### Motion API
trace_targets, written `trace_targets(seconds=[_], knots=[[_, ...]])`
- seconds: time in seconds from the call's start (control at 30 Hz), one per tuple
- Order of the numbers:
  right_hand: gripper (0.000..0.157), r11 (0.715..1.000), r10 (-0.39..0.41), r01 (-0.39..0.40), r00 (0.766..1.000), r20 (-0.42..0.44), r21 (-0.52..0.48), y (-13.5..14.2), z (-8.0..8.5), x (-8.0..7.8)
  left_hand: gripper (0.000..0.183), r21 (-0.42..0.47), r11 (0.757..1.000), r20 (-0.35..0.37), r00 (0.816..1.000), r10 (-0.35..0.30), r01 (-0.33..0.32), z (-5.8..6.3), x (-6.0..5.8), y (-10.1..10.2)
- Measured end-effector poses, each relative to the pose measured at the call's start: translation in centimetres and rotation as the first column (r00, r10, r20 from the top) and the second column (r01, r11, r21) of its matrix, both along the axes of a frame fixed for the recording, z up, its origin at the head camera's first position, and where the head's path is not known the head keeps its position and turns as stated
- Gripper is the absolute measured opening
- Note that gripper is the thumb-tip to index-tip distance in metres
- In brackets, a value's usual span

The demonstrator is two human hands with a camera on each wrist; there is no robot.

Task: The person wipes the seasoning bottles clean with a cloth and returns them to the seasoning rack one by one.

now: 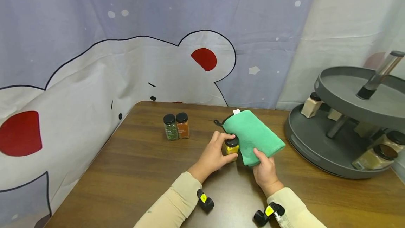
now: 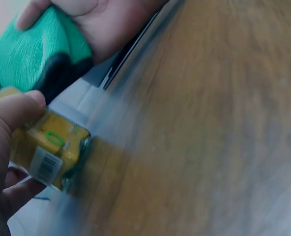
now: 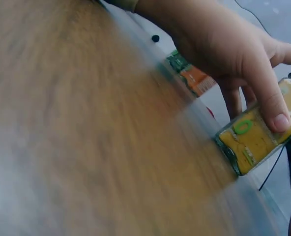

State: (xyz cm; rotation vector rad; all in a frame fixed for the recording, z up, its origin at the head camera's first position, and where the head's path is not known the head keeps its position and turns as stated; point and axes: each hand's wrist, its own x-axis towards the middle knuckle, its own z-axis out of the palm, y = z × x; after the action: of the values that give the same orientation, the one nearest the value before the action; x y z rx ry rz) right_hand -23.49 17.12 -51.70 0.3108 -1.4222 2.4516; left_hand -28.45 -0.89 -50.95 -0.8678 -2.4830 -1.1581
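Observation:
My left hand grips a glass spice jar of yellow powder with a black lid, thumb low on its side and a finger up at the lid. In the left wrist view, a barcode label shows on the jar. A folded green cloth with black edging is held in my right hand, its thumb on top. The cloth lies against or just beside the jar's right side; contact cannot be told. In the right wrist view the jar appears between left thumb and fingers.
Two black-lidded jars, one green and one orange, stand side by side at the table's back left. On the right is a grey two-tier turntable rack, with several pale-filled jars on its lower tier. A patterned curtain hangs behind the wooden table.

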Motion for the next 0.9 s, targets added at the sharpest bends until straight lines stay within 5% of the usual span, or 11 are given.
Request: trace_targets(seconds=[0.17,0.33,0.47,0.6,0.7,0.9], knots=[[0.017,0.980,-0.150,0.169,0.975,0.163,-0.108,0.3,0.2,-0.5,0.086,0.026,0.999,0.151,0.988,-0.032,0.028,-0.2,-0.6,-0.2],[0.017,0.981,-0.168,0.190,0.944,0.283,-0.050,0.7,0.4,-1.0,0.058,0.047,0.997,0.234,0.970,-0.063,0.053,0.7,-1.0,-0.6],[0.021,0.995,-0.073,0.090,0.961,0.268,-0.050,1.0,0.1,-1.1,0.046,0.228,0.972,0.280,0.952,-0.122,0.057,1.3,-0.9,-0.8],[0.026,0.991,0.092,-0.066,0.968,0.234,-0.116,1.1,-0.1,-0.8,0.045,0.521,0.851,0.296,0.921,-0.255,0.069,1.7,-0.4,-0.4],[0.030,0.966,0.239,-0.211,0.948,0.210,-0.150,1.1,-0.1,-0.6,0.046,0.622,0.781,0.272,0.917,-0.291,0.064,1.9,0.1,0.3],[0.034,0.905,0.407,-0.375,0.901,0.153,-0.201,0.8,0.1,-0.6,0.049,0.634,0.773,0.184,0.967,-0.178,0.022,1.3,0.6,1.1]])
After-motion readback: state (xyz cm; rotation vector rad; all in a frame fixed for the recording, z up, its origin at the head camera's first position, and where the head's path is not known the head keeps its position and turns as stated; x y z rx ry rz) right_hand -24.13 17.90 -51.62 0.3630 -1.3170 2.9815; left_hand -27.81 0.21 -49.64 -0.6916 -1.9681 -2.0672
